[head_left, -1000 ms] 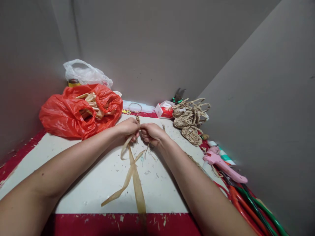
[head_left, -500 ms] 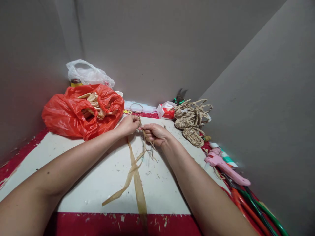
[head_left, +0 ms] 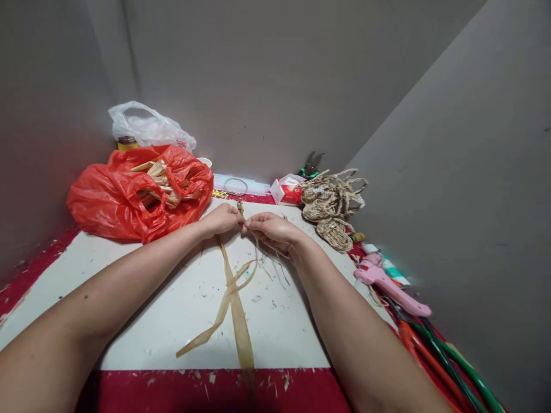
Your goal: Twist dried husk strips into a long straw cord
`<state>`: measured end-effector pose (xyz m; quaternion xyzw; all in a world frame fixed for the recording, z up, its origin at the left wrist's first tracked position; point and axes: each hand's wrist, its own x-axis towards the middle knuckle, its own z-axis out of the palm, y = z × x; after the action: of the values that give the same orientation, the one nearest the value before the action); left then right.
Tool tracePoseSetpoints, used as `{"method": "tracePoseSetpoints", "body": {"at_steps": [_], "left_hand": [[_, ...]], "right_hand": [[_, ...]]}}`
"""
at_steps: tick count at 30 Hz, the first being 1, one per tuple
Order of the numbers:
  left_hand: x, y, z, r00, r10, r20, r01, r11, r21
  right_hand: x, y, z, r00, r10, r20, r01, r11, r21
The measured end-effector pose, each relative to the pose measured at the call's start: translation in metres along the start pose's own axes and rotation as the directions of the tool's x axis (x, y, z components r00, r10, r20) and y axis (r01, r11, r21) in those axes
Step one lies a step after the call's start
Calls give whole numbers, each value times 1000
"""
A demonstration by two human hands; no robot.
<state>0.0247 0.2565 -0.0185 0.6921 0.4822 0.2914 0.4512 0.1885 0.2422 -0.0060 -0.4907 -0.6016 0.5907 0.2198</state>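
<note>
My left hand (head_left: 222, 220) and my right hand (head_left: 270, 228) meet over the middle of the white board (head_left: 142, 298), both pinched on the top of a small braid of dried husk strips (head_left: 236, 298). A short twisted end sticks up between the fingertips. Long tan strips hang from the hands and trail across the board toward its near red edge. Thin fibres spread below my right hand.
A red plastic bag (head_left: 129, 198) of husk pieces lies at the back left, a white bag (head_left: 148, 129) behind it. Woven straw sandals (head_left: 331, 209), a red-white box (head_left: 286, 192) and cutters (head_left: 310, 166) sit at the back right. A pink glue gun (head_left: 390, 289) and cables lie along the right wall.
My right hand has shifted a little right and its fingers have turned over the strands. The loose fibres under it have spread out. The left hand keeps its pinch.
</note>
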Motion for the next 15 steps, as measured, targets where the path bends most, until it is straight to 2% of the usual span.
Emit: {"method": "tracePoseSetpoints", "body": {"at_steps": [3,6,9,12,15], "left_hand": [[-1,1,0,999,0,39,2,999,-48],[-3,3,-2,991,-115,72,120,990,-73],[-4,4,-3,977,-201,68,208,972,-110],[-6,5,-3,975,-212,71,220,963,-153],[-7,6,-3,971,-222,91,237,944,-230]], "right_hand": [[0,0,3,997,-46,-57,37,988,-153],[-1,-2,3,988,-93,-121,57,960,-273],[-5,-6,0,981,-88,-171,19,928,-372],[-8,-11,-1,980,-72,-183,-13,907,-422],[-9,-16,6,976,-113,-186,19,896,-444]]}}
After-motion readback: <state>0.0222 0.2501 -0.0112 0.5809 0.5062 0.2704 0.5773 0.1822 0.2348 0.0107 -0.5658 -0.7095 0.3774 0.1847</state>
